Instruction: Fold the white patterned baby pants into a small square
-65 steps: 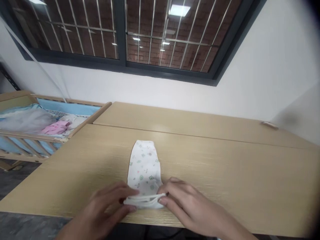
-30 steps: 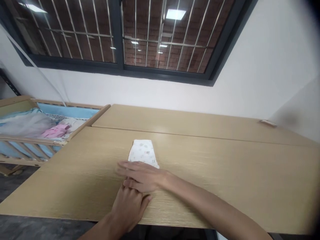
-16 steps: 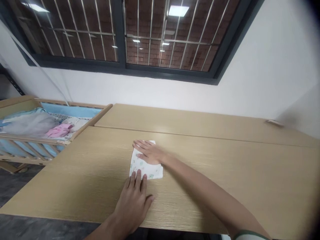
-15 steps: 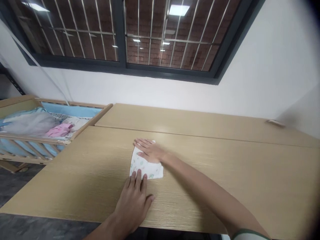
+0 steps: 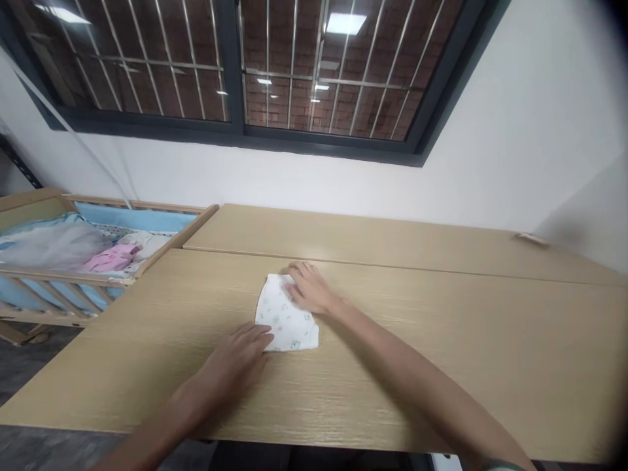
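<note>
A small white cloth (image 5: pixel 286 320) with a faint green and pink print lies flat on the wooden table (image 5: pixel 417 340). At the cloth's lower left edge is my left hand (image 5: pixel 240 356), slightly blurred, its fingertips over the corner and its fingers extended. My right hand (image 5: pixel 310 288) rests at the upper right edge of the cloth, fingers loosely bent and a little apart, the thumb over the fabric. Neither hand has the cloth visibly gripped.
On the left stands a wooden crib (image 5: pixel 171 245) with blue lining, holding a pink cloth (image 5: pixel 112 258) and white netting (image 5: pixel 59 242). A barred window (image 5: pixel 324 140) is set in the wall behind. A small flat object (image 5: pixel 532 239) lies at the table's far right.
My left hand has turned and shifted left along the cloth's lower edge. My right hand has slid right, from the cloth's top to its upper right edge, uncovering more of the print.
</note>
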Tool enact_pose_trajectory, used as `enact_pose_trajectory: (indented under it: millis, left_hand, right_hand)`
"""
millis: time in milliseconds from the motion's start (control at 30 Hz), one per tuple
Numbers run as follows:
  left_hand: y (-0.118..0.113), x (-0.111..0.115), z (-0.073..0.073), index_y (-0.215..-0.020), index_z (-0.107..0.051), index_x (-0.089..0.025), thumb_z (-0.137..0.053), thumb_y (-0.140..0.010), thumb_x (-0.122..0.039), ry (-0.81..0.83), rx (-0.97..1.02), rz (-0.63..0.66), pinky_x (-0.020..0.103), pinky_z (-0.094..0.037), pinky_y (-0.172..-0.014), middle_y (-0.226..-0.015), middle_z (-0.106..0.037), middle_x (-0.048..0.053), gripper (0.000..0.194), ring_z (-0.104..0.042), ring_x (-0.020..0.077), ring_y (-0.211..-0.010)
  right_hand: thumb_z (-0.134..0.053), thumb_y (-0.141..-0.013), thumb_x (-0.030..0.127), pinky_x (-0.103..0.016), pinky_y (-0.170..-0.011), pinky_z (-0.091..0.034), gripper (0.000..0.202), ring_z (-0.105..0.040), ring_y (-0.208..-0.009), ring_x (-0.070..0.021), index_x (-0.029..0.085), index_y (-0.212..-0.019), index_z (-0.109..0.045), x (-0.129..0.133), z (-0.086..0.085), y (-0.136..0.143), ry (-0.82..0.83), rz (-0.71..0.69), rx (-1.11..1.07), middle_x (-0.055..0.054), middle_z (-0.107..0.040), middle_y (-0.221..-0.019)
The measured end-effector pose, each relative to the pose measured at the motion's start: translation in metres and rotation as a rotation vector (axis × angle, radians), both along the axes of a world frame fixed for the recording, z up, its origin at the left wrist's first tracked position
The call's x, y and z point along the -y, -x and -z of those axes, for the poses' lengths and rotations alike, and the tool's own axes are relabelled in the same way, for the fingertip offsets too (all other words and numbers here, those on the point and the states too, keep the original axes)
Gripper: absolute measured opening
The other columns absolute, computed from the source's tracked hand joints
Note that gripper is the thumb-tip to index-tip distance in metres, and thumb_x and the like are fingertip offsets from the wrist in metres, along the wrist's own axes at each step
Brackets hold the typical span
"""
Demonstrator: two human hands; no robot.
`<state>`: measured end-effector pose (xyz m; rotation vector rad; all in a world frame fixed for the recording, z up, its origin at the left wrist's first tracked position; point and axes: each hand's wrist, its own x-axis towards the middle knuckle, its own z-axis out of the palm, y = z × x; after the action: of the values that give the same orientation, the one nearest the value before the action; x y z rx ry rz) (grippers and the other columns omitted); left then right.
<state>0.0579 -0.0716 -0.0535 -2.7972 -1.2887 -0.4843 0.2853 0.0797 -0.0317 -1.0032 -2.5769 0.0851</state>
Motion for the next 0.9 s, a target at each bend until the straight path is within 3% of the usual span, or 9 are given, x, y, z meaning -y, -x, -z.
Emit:
enact_pose_trajectory:
  millis: [67,133,300,367,500,600,700,800,900]
  left_hand:
    - [0.012,-0.004,-0.002,-0.114,-0.067,-0.017,-0.047,-0.101,-0.022,-0.02,0.026,0.057,0.043,-0.052,-0.105,-0.13,-0.068,0.011,0.025,-0.064,0.0264,-0.119]
    - [0.016,-0.008,-0.002,-0.114,-0.066,-0.019,-0.039,-0.103,-0.021,0.016,0.066,0.09,0.041,-0.05,-0.106,-0.127,-0.069,0.009,0.029,-0.064,0.024,-0.119]
    - [0.012,-0.027,-0.007,-0.11,-0.063,-0.022,-0.032,-0.106,-0.035,0.25,0.253,-0.056,0.04,-0.052,-0.094,-0.112,-0.072,0.008,0.034,-0.067,0.0243,-0.105]
    - [0.01,-0.039,-0.015,-0.107,-0.061,-0.023,-0.034,-0.105,-0.043,0.36,0.337,-0.098,0.037,-0.052,-0.087,-0.106,-0.072,0.006,0.034,-0.067,0.0245,-0.099]
    - [0.013,-0.061,-0.033,-0.103,-0.061,-0.023,-0.042,-0.101,-0.053,0.494,0.552,-0.092,0.033,-0.05,-0.082,-0.103,-0.071,0.004,0.035,-0.067,0.0237,-0.095]
    - [0.015,-0.075,-0.038,-0.115,-0.057,-0.023,-0.061,-0.091,-0.054,0.595,0.718,-0.061,0.031,-0.052,-0.083,-0.112,-0.071,0.005,0.039,-0.068,0.024,-0.101]
    - [0.013,-0.09,-0.037,-0.126,-0.048,-0.021,-0.069,-0.084,-0.05,0.678,0.805,-0.102,0.029,-0.052,-0.068,-0.096,-0.074,0.004,0.055,-0.07,0.0226,-0.085]
    - [0.006,-0.108,-0.031,-0.13,-0.043,-0.02,-0.063,-0.084,-0.049,0.623,0.833,-0.167,0.027,-0.049,-0.058,-0.087,-0.072,0.003,0.058,-0.069,0.0212,-0.073]
    - [-0.001,-0.124,-0.024,-0.125,-0.051,-0.019,-0.058,-0.085,-0.047,0.45,0.705,-0.288,0.029,-0.05,-0.063,-0.089,-0.072,0.004,0.049,-0.069,0.0215,-0.076]
  right_hand:
    - [-0.04,-0.106,0.041,-0.048,-0.103,-0.043,0.038,-0.059,-0.114,-0.028,0.018,-0.125,-0.063,0.023,-0.012,-0.011,0.12,-0.05,-0.001,-0.014,-0.067,-0.121]
    - [-0.043,-0.105,0.048,-0.044,-0.096,-0.047,0.04,-0.063,-0.104,-0.0264,0.019,-0.12,-0.067,0.045,-0.025,-0.024,0.258,-0.128,0.028,-0.012,-0.07,-0.114]
    - [-0.073,-0.079,0.068,-0.043,-0.097,-0.048,0.079,-0.061,-0.116,-0.0324,0.017,-0.138,-0.058,0.078,-0.041,-0.046,0.42,-0.203,0.123,-0.016,-0.064,-0.132]
    - [-0.073,-0.082,0.062,-0.043,-0.097,-0.047,0.071,-0.061,-0.116,-0.0321,0.019,-0.137,-0.059,0.083,-0.038,-0.046,0.419,-0.149,0.103,-0.015,-0.065,-0.131]
    - [-0.048,-0.103,0.04,-0.035,-0.079,-0.049,0.035,-0.067,-0.087,-0.023,0.022,-0.128,-0.063,0.076,-0.028,-0.039,0.422,0.002,-0.036,-0.01,-0.073,-0.108]
    - [-0.049,-0.102,0.039,-0.031,-0.072,-0.046,0.031,-0.065,-0.079,-0.0205,0.022,-0.124,-0.064,0.062,-0.024,-0.034,0.409,0.099,-0.169,-0.009,-0.074,-0.104]
    - [-0.056,-0.098,0.044,-0.029,-0.067,-0.043,0.029,-0.063,-0.075,-0.0193,0.021,-0.113,-0.064,0.044,-0.017,-0.031,0.409,0.196,-0.272,-0.005,-0.072,-0.092]
    - [-0.06,-0.093,0.05,-0.027,-0.059,-0.04,0.033,-0.059,-0.068,-0.0177,0.02,-0.107,-0.06,0.026,-0.004,-0.028,0.414,0.283,-0.388,-0.002,-0.067,-0.08]
    - [-0.06,-0.091,0.05,-0.026,-0.057,-0.04,0.034,-0.057,-0.068,-0.0174,0.02,-0.108,-0.055,0.011,0.013,-0.024,0.383,0.352,-0.506,0.0,-0.064,-0.08]
